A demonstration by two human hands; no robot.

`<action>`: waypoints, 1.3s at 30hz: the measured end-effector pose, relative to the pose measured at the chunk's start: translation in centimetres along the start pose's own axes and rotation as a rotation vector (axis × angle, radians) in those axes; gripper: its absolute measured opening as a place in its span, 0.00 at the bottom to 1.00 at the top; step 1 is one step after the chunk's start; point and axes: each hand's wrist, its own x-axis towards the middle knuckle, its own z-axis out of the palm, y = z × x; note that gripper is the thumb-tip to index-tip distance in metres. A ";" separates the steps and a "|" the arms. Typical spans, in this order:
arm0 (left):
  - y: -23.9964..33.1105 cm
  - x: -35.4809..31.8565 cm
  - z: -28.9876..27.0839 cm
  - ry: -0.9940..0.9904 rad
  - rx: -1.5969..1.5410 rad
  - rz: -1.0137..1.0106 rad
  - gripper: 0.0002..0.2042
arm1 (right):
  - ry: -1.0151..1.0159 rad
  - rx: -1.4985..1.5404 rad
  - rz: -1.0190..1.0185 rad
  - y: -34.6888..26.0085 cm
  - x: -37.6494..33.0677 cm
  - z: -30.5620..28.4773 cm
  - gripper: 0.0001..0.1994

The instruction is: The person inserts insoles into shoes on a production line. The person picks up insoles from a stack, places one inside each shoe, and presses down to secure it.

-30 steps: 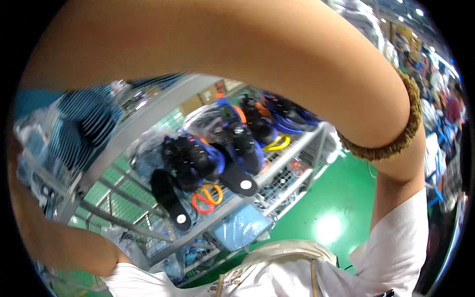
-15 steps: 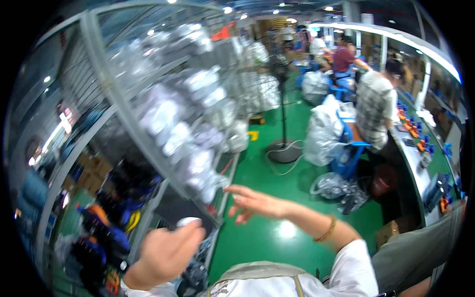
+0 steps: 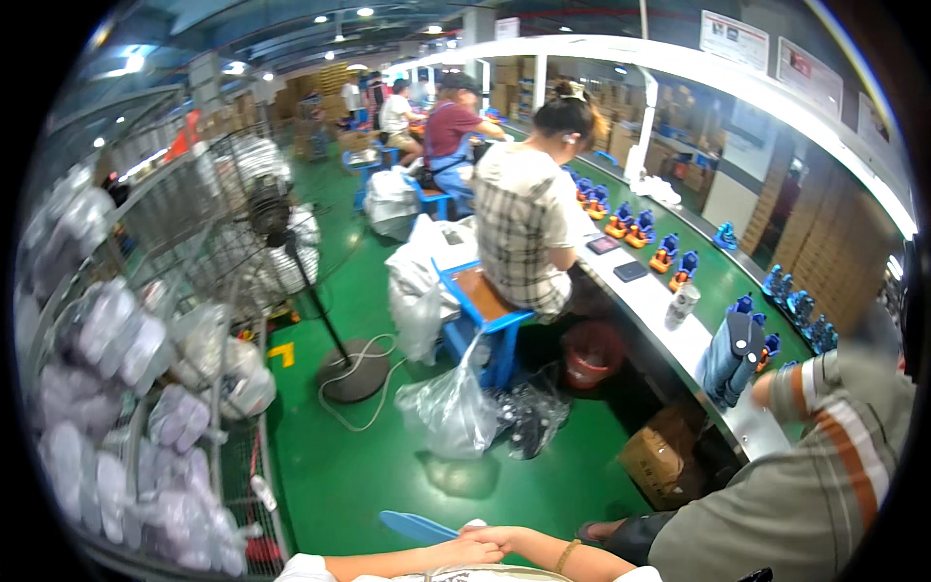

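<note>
My left hand (image 3: 470, 551) and my right hand (image 3: 511, 539) meet low in the view, fingers closed and overlapping. A flat, rounded blue piece (image 3: 417, 527) sticks out to the left just beyond them. A small white thing (image 3: 473, 524) shows at its near end, against my fingers. What my fingers close around is hidden, and I cannot tell which hand bears the blue piece. A yellowish bracelet (image 3: 568, 555) circles my right wrist.
Wire shelving with plastic-wrapped pale goods (image 3: 116, 339) fills the left. A pedestal fan (image 3: 354, 373) with a loose cord stands on the green floor. At right, a person in plaid (image 3: 519, 213) sits along a bench (image 3: 645, 320) bearing blue-and-orange pieces; a striped-sleeved person (image 3: 815, 495) is close by.
My view has swung right, away from the shelving. My hands, formerly apart and raised, are now together lower down. The blue piece has come into view beside them.
</note>
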 end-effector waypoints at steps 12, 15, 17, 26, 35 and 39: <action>-5.8 34.8 -19.1 -0.080 -0.195 0.370 0.07 | 1.156 0.698 -1.032 -8.6 -30.2 -22.1 0.25; -8.5 43.1 -20.9 -0.121 -0.191 0.374 0.06 | 1.517 0.455 -1.171 -10.9 -37.3 -27.4 0.31; -10.3 48.5 -22.9 -0.165 -0.203 0.348 0.07 | 1.799 0.202 -1.131 -14.5 -41.1 -31.2 0.32; -19.4 67.4 -29.3 -0.055 -0.397 -0.047 0.07 | 2.234 -0.431 0.294 -15.1 -51.6 -48.0 0.29; -26.6 90.9 -32.0 -0.211 -0.336 0.163 0.10 | 2.320 -0.279 0.480 -20.5 -59.0 -45.0 0.17; -29.0 99.8 -28.8 -0.254 -0.157 0.249 0.11 | 2.490 -0.196 0.353 -23.2 -61.5 -49.1 0.15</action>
